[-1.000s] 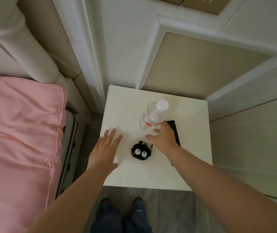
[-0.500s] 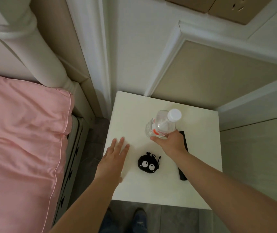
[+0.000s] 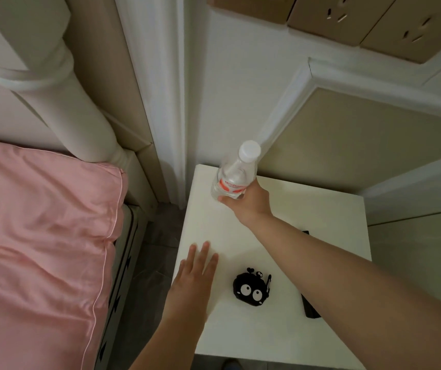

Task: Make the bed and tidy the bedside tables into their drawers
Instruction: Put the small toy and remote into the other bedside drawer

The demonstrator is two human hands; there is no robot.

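Note:
My right hand (image 3: 251, 202) grips a clear plastic water bottle (image 3: 234, 174) with a white cap and red label, held above the far left part of the white bedside table (image 3: 328, 217). My left hand (image 3: 192, 276) lies flat with straight fingers over the table's left edge. A small black round pouch with cartoon eyes (image 3: 251, 289) sits on the table between my arms. A flat black object (image 3: 310, 308) lies partly hidden under my right forearm. The pink satin pillow (image 3: 43, 236) covers the bed at the left.
A white bedpost and padded headboard (image 3: 53, 84) stand at the upper left. A narrow floor gap (image 3: 149, 249) separates the bed from the table. Panelled wall with socket plates (image 3: 347, 22) rises behind the table.
My right hand closed round the bottle, lifted it off the table and carried it toward the far left corner. The left hand stayed flat near the table's left edge.

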